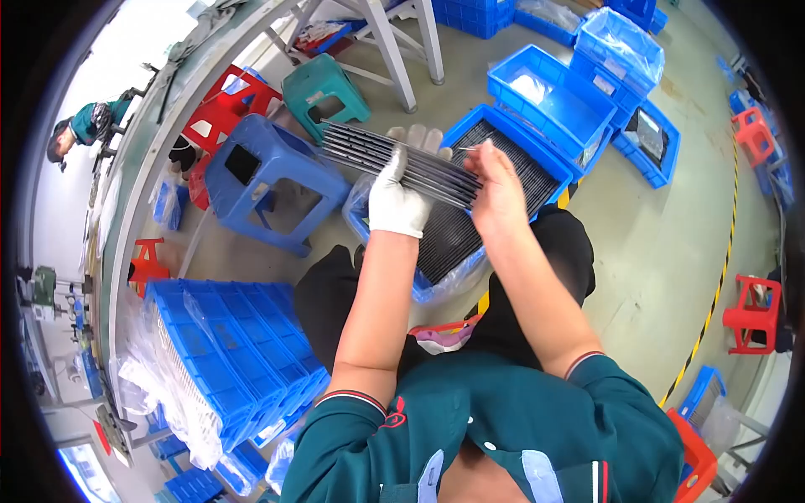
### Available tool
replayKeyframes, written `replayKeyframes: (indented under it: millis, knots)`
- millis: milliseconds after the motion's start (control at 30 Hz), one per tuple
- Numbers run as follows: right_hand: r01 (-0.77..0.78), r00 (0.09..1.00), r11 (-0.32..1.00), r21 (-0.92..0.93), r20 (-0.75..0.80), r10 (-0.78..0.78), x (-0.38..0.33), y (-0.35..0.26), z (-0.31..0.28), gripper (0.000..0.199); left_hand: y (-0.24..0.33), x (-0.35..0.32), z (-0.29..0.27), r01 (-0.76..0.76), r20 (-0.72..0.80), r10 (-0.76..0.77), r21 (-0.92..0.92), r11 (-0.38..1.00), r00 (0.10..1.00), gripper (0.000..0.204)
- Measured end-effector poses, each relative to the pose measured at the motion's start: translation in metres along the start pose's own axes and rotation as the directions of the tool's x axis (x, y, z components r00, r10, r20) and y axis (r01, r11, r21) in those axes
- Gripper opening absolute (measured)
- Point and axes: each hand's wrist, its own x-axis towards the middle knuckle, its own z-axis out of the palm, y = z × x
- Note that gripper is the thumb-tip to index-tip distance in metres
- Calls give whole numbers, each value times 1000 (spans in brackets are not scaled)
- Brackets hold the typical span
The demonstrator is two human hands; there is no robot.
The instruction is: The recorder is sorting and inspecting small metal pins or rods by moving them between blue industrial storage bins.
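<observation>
Holding both arms forward of the chest, with left forearm (377,298) and right forearm (537,281) bare and slanting toward each other. Gripping with the white-gloved left hand (402,197), with palm turned up, thumb (393,166) folded across the front, fingers (414,139) extended behind, slightly parted. Pinching with the bare right hand (500,189), just beside the left, with fingertips (485,152) bent inward and gathered; hard to tell which tips meet. Bending neither wrist much.

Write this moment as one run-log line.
left: white-gloved hand gripping thin black rods | right: bare hand at rod ends | below: blue plastic bin, similar rods
</observation>
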Motion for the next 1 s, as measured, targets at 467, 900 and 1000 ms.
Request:
replayKeyframes:
  millis: [467,900,1000]
  knots:
    - [-57,964,997,-50,256,68,-15,23,75,18,66,-26,32,-127,-11,129,100,987,992,22]
    - [22,926,804,-594,315,207,32,7,50,19,97,-11,-19,-55,-66,62,105,993,996,32]
    - [26,900,752,-659,343,270,35,7,51,22,99,-10,-15,-34,0,34,82,996,999,27]
